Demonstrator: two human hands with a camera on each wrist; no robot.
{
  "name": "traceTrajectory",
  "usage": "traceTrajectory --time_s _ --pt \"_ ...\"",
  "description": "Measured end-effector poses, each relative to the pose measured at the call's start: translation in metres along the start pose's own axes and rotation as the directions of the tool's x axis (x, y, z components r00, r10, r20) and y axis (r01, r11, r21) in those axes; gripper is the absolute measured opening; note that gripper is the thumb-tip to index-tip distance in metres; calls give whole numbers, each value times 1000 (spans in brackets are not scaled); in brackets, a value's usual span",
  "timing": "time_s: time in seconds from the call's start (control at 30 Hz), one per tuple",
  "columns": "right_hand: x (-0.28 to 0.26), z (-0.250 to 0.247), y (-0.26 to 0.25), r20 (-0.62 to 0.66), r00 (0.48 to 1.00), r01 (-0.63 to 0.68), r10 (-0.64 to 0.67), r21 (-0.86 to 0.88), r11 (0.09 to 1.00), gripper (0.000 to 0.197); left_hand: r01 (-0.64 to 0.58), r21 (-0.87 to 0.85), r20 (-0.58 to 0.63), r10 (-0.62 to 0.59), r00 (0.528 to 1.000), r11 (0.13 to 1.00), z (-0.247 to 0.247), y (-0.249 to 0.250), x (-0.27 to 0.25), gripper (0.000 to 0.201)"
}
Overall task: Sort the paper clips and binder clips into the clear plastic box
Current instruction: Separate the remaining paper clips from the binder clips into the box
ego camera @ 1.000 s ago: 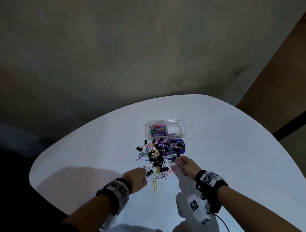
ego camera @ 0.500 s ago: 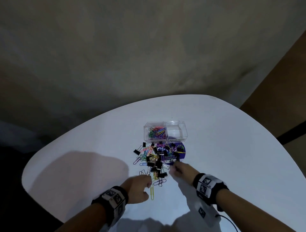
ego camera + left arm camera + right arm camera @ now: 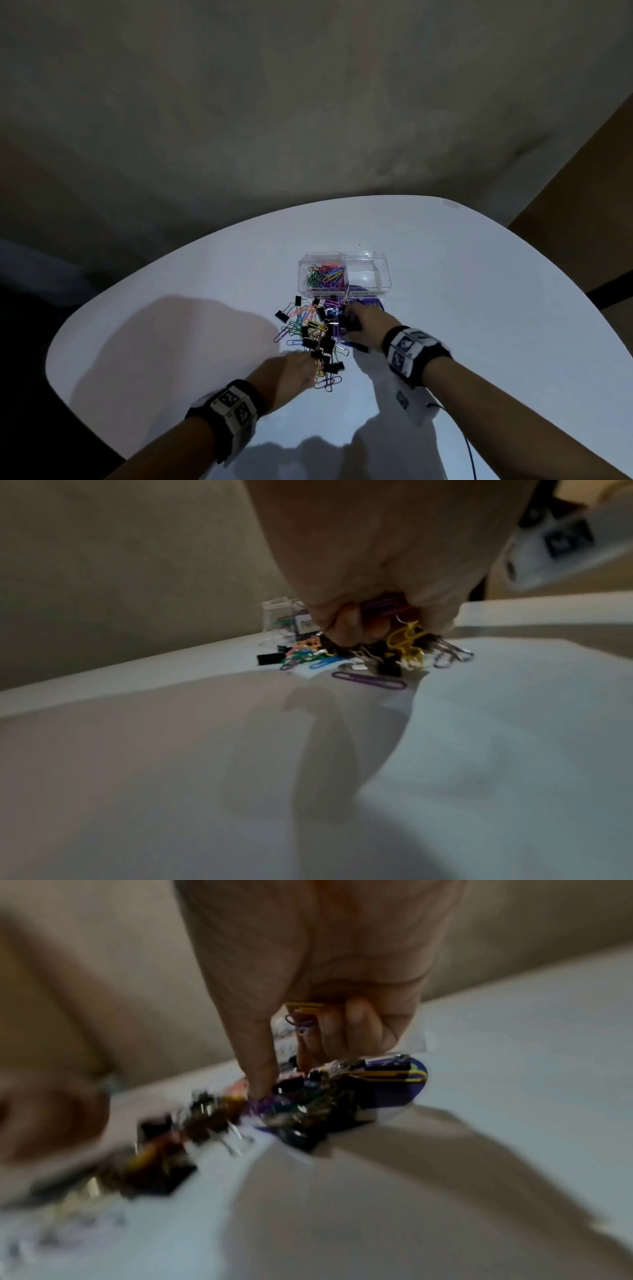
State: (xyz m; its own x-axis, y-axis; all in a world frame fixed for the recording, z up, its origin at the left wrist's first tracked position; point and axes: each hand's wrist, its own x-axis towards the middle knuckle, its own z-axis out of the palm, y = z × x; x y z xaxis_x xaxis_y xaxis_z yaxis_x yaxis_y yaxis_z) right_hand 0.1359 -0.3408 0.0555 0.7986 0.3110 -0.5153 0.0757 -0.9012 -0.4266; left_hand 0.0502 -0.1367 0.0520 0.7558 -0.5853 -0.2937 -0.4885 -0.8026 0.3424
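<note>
Bare grey wall (image 3: pixel 308 102) is seen behind a white rounded desk (image 3: pixel 479 308). At its middle a clear plastic box (image 3: pixel 344 275) is set, split into two compartments: the left one is already part filled with coloured paper clips (image 3: pixel 325 274), the right one looks empty, so the binder clips are judged still to be sorted. Small labels are carried on the near wall, too small to read.

Just near of the box, a mixed pile (image 3: pixel 313 334) of coloured paper clips and black binder clips (image 3: pixel 282 316) is spread on the desk, partly over a purple printed card (image 3: pixel 371 303); it is kept close to the box, probably so that transfers stay short.

The left hand (image 3: pixel 291 375) is placed at the near end of the pile, fingers curled; in the left wrist view, purple paper clips (image 3: pixel 385 605) are seen bunched inside its grip, with yellow ones (image 3: pixel 407 639) hanging below. Several are likely being gathered at once to save trips.

The right hand (image 3: pixel 368 325) is set on the right part of the pile, over the card. In the blurred right wrist view, a few paper clips (image 3: pixel 303 1016) are held inside the curled fingers while the thumb (image 3: pixel 255 1053) is pressed down into the pile, apparently to pick one more. A yellow paper clip (image 3: pixel 390 1075) lies on the card beside it.

Sorting is judged early to midway.
</note>
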Motion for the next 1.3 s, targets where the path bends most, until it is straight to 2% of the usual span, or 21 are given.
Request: traceTrajectory --time_s 0.07,0.17,0.23,0.33,0.4,0.43,0.47,0.53,0.6,0.63,0.67,0.7,0.73,0.77,0.8,0.87,0.93,1.0,1.07,1.13,1.3 --pt "2 1 -6 15 1000 16 -13 -204 979 47 114 -123 -59 -122 991 986 -10 -5 2 19" --pt "4 3 -5 21 1000 0 6 -253 967 36 325 -246 -33 -343 939 913 -21 -22 7 29" --pt "-1 3 -2 39 999 25 -16 -263 964 29 400 -302 -31 -428 903 865 -28 -32 11 34" --pt "-12 0 6 10 999 53 -52 -139 989 11 458 -399 30 -488 872 794 -35 -41 21 23" --pt "-17 -5 16 -65 997 41 -33 127 991 12 467 -471 66 -499 864 748 -38 -47 25 29" --pt "-20 -8 20 -94 996 35 -6 319 947 15 468 -483 76 -497 865 740 -36 -50 28 35" --pt "-23 -11 25 -114 993 32 30 509 860 17 469 -461 86 -487 869 754 -36 -50 30 35" --pt "-26 -15 38 -93 989 -10 117 740 672 17 482 -319 94 -479 873 816 -38 -44 31 19" --pt "-30 -17 50 27 985 -109 168 858 502 15 447 -128 107 -436 894 885 -39 -40 30 40" --pt "-30 -17 56 91 985 -143 147 907 396 12 427 -68 119 -417 901 902 -38 -40 31 49" --pt "-31 -16 60 141 983 -169 116 944 284 9 410 -41 113 -403 908 911 -37 -41 31 53" --pt "-31 -16 63 164 980 -184 109 959 216 8 409 -38 116 -403 908 912 -37 -42 33 53" --pt "-31 -17 65 169 973 -198 159 962 186 12 400 -39 104 -394 913 916 -35 -43 34 50" --pt "-32 -17 67 136 956 -199 261 952 234 21 395 -41 100 -390 916 918 -33 -44 36 46" --pt "-32 -17 71 66 931 -191 358 925 328 28 381 -42 82 -377 923 924 -31 -45 38 42" --pt "-29 -19 74 -103 905 -175 414 796 580 38 350 -16 62 -348 935 937 -28 -46 43 34" --pt "-24 -19 67 -197 926 -170 323 547 820 35 315 45 63 -317 946 948 -26 -46 46 32" --pt "-20 -18 52 -137 963 -187 232 277 942 7 281 92 70 -288 955 955 -26 -46 48 33" --pt "-17 -16 37 -64 981 -182 181 -22 983 23 266 98 67 -273 960 959 -27 -46 47 34" --pt "-13 -19 27 -50 988 -152 145 -176 973 31 266 86 56 -271 961 960 -26 -46 46 34" --pt "-2 -25 21 66 979 -175 191 -198 965 24 349 -36 54 -346 936 937 -27 -45 41 25"
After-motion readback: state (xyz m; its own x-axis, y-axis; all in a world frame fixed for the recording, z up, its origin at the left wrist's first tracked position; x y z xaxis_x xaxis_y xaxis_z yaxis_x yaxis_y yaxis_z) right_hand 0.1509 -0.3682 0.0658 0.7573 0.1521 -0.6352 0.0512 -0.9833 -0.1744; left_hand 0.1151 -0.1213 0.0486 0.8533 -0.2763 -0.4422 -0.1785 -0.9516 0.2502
